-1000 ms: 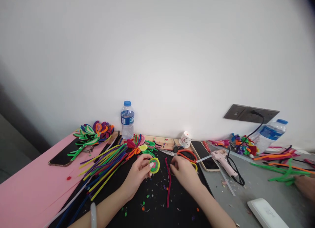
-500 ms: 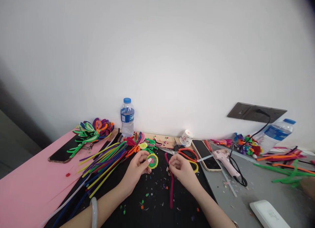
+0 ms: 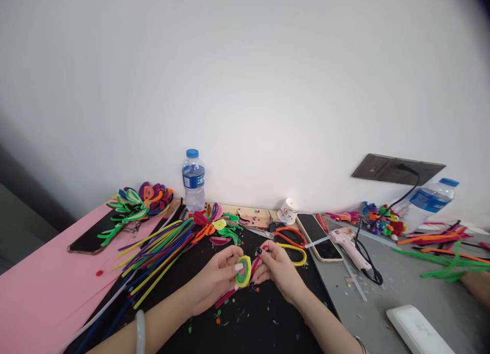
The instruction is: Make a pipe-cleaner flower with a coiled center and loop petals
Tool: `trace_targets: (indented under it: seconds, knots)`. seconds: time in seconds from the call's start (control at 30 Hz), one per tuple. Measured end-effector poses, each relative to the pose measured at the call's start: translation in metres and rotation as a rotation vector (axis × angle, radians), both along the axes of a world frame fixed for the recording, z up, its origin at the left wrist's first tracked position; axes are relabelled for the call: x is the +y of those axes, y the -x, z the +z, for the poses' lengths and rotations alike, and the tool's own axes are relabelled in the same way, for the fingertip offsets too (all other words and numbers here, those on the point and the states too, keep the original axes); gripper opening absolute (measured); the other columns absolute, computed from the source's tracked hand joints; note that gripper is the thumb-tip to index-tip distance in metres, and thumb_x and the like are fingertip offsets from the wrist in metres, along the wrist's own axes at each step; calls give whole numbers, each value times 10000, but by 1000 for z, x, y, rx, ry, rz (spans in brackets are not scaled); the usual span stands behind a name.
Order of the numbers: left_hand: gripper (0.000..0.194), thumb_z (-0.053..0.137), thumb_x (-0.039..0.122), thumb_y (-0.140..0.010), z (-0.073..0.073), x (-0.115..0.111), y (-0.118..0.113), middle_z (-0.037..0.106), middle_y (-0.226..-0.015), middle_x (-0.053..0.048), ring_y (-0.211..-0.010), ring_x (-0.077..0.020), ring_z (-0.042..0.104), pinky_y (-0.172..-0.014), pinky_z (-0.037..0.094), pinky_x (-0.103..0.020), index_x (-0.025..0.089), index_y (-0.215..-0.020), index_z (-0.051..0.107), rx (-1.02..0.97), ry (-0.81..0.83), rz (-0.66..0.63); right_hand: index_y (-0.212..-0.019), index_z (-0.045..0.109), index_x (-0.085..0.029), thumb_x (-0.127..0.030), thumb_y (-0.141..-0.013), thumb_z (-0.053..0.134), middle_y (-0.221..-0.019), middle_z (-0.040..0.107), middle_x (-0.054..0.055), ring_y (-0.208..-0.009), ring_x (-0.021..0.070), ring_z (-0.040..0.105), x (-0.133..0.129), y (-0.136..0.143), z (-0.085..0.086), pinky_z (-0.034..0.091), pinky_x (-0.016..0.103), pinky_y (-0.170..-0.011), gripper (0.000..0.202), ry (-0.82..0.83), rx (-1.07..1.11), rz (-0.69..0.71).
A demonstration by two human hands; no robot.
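Between the thumb and fingers of my left hand (image 3: 220, 275) is a flat coil of pipe cleaner (image 3: 243, 272), with a pink centre, green rings and a yellow outer edge. My right hand (image 3: 277, 270), closed in a pinch, grips a dark pink pipe cleaner (image 3: 255, 264) right beside the coil. Its other end runs out below the coil, under my left fingers. Just beyond my hands lie a pipe-cleaner flower (image 3: 214, 226) and scissors (image 3: 285, 242) with red and yellow handles.
Left are a bundle of pipe cleaners (image 3: 161, 252) and a phone (image 3: 90, 234). A water bottle (image 3: 194, 183) and a paper cup (image 3: 288, 211) stand by the wall. Right are another phone (image 3: 319, 239), a pink glue gun (image 3: 350, 249) with a cord, a white case (image 3: 419, 328) and another person's hand (image 3: 476, 285).
My hands have come together. The dark pink pipe cleaner, hanging from my right hand before, now lies against the coil, which has tilted and moved slightly right and down.
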State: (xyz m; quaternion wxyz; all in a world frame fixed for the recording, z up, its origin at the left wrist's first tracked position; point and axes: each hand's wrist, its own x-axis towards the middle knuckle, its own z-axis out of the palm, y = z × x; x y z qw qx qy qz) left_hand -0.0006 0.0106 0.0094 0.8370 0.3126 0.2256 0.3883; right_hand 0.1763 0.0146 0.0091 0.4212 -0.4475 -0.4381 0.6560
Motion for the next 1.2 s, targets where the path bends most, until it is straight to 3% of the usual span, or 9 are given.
trace_targets:
  seconds: [0.1, 0.23, 0.4, 0.53, 0.63, 0.77, 0.87, 0.97, 1.2]
  knots:
    - [223, 714, 230, -703, 0, -2, -1, 542, -732, 14, -578, -93, 509, -596, 419, -268, 200, -877, 577, 16, 22, -92, -740, 396, -210, -457, -745, 599, -558, 621, -41, -469, 143, 623, -2, 5, -5, 491, 253, -479, 319, -9, -6, 12]
    - [213, 713, 229, -708, -1, -1, 0, 516, -674, 36, -455, -33, 402, -474, 306, -192, 189, -872, 583, 24, 28, -97, -732, 470, -194, -476, -737, 605, -543, 608, -35, -446, 131, 592, -1, 6, -7, 494, 262, -481, 313, -47, -27, -19]
    - [236, 712, 200, -714, -5, 2, 3, 530, -707, 41, -464, -11, 404, -484, 298, -168, 207, -915, 591, 12, 119, -28, -732, 523, -178, -470, -750, 596, -545, 596, -22, -412, 117, 551, 4, 1, -10, 467, 244, -447, 302, -136, -83, -103]
    - [221, 687, 170, -735, -9, 4, 5, 529, -711, 39, -446, -5, 395, -481, 311, -170, 206, -931, 591, -60, 148, -38, -710, 519, -192, -426, -789, 566, -565, 602, -10, -434, 123, 535, 5, -6, -10, 429, 240, -447, 251, -320, -283, -151]
    - [242, 697, 177, -724, -7, 4, 6, 536, -735, 33, -472, -18, 428, -540, 371, -198, 213, -938, 589, -104, 153, -77, -682, 523, -199, -376, -836, 510, -572, 587, -5, -453, 125, 515, 3, -10, -7, 404, 239, -462, 235, -439, -466, -130]
    - [303, 738, 220, -677, -4, 3, 6, 542, -737, 26, -514, -52, 459, -632, 420, -279, 217, -943, 592, -127, 116, -146, -613, 498, -200, -331, -846, 480, -482, 527, -32, -408, 110, 459, -3, -5, -4, 348, 219, -434, 268, -449, -543, -18]
    - [295, 733, 216, -683, -4, 3, 6, 533, -697, 31, -443, -26, 375, -571, 384, -246, 200, -943, 596, -128, 69, -172, -625, 508, -196, -286, -835, 483, -478, 526, -38, -404, 102, 448, -7, 1, -7, 334, 206, -426, 230, -421, -545, 39]
    - [297, 735, 201, -683, -7, 5, 6, 527, -673, 37, -415, -8, 336, -507, 310, -205, 192, -942, 592, -121, 74, -160, -660, 514, -193, -244, -824, 483, -503, 523, -38, -421, 98, 447, -7, 3, -10, 338, 200, -428, 174, -428, -562, 8]
    - [316, 745, 199, -672, -11, 7, 6, 561, -680, 25, -392, 3, 325, -482, 250, -200, 180, -944, 584, -125, 59, -139, -673, 517, -185, -191, -817, 479, -527, 513, -35, -451, 100, 452, -3, -1, -8, 334, 207, -459, 149, -568, -666, -42]
